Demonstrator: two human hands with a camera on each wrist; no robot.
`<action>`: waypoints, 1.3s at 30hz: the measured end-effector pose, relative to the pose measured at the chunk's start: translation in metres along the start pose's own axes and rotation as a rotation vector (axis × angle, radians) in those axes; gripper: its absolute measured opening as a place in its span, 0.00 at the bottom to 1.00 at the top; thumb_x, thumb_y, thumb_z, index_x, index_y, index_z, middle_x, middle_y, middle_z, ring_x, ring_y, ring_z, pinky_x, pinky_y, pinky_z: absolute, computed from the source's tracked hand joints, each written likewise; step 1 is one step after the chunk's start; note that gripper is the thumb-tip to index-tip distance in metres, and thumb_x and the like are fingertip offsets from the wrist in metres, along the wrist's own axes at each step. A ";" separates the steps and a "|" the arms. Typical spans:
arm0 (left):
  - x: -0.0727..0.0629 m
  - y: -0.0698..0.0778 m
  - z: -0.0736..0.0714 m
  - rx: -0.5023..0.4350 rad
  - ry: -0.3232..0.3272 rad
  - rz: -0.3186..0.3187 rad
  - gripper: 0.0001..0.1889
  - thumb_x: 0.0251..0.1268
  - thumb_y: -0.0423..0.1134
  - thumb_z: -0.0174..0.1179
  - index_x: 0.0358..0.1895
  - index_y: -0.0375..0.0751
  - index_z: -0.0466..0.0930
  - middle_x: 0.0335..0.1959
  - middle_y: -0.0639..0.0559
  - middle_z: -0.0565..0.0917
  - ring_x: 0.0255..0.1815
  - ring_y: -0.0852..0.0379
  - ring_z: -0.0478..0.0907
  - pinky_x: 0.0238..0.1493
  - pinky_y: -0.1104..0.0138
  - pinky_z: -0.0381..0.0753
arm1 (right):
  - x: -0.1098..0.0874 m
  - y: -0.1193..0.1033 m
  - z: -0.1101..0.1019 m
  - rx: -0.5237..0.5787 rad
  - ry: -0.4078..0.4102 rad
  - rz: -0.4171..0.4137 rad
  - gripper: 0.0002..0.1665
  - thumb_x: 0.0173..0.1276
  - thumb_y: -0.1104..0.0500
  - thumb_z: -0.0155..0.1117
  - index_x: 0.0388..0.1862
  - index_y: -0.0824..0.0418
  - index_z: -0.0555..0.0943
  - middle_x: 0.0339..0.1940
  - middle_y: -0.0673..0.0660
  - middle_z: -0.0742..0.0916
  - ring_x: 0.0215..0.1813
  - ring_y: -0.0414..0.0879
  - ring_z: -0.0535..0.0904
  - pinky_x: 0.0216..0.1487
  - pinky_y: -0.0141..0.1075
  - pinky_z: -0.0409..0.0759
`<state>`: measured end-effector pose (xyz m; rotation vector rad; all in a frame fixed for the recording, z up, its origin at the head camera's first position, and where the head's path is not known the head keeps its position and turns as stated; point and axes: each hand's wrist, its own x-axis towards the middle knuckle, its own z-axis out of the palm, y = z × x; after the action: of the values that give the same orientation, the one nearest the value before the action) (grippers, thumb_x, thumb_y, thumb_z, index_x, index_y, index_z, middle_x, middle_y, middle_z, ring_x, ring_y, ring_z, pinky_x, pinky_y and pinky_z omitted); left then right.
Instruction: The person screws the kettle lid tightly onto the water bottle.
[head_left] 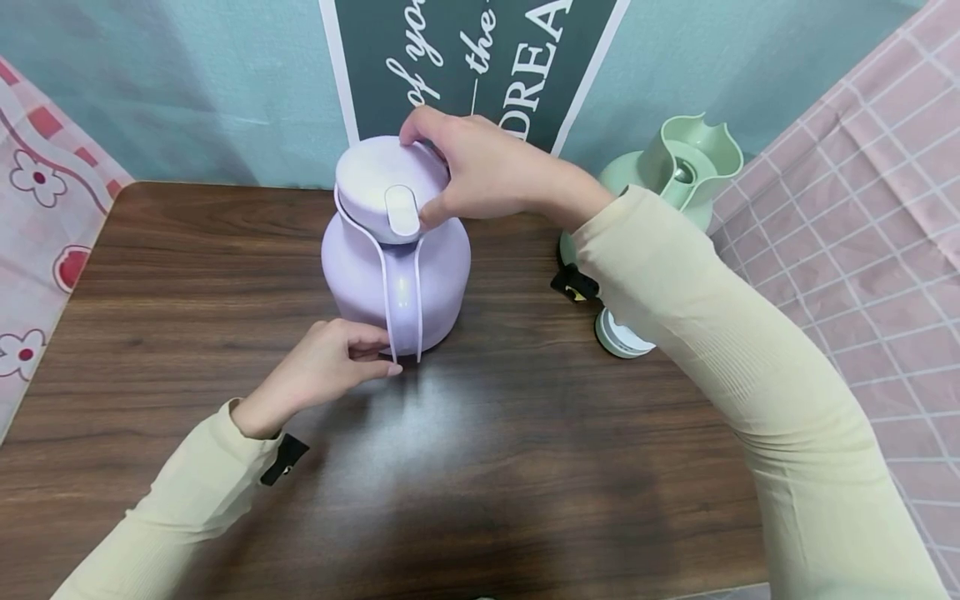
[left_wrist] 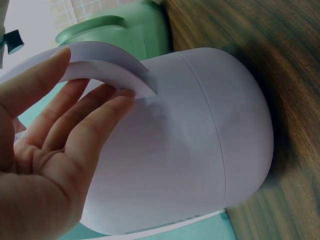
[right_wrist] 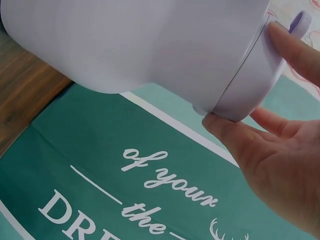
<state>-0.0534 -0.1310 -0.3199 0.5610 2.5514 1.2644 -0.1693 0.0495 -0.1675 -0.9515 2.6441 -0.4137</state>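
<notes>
A lilac vacuum jug (head_left: 444, 279) stands upright on the wooden table, its handle (head_left: 403, 304) toward me. On its top sits a lilac lid (head_left: 371, 175) with a pale oval tab. My right hand (head_left: 487, 167) grips that lid from the right side, thumb near the tab and fingers over the far rim. In the right wrist view, a thin seam shows between the lid (right_wrist: 257, 82) and the jug's neck. Low on the handle, my left hand (head_left: 322, 362) holds its edge between thumb and fingers. The left wrist view shows the fingers (left_wrist: 85, 135) inside the handle's curve.
At the back right stands a green jug (head_left: 693, 158) with its top uncovered, partly behind my right sleeve. Near it lies a round white and green piece (head_left: 622, 337). A dark green sign (head_left: 465, 50) with white lettering is behind the lilac jug. A pink checked cloth (head_left: 862, 208) borders the right side.
</notes>
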 end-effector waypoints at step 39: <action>-0.001 0.001 0.000 0.013 0.005 0.001 0.09 0.52 0.36 0.66 0.37 0.42 0.85 0.34 0.54 0.85 0.36 0.61 0.80 0.36 0.64 0.75 | 0.011 -0.002 -0.016 -0.074 -0.146 -0.070 0.48 0.49 0.54 0.73 0.68 0.59 0.62 0.67 0.51 0.67 0.63 0.40 0.61 0.60 0.30 0.59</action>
<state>-0.0518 -0.1309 -0.3193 0.5630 2.5651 1.2518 -0.1820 0.0434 -0.1541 -1.0578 2.5156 -0.2536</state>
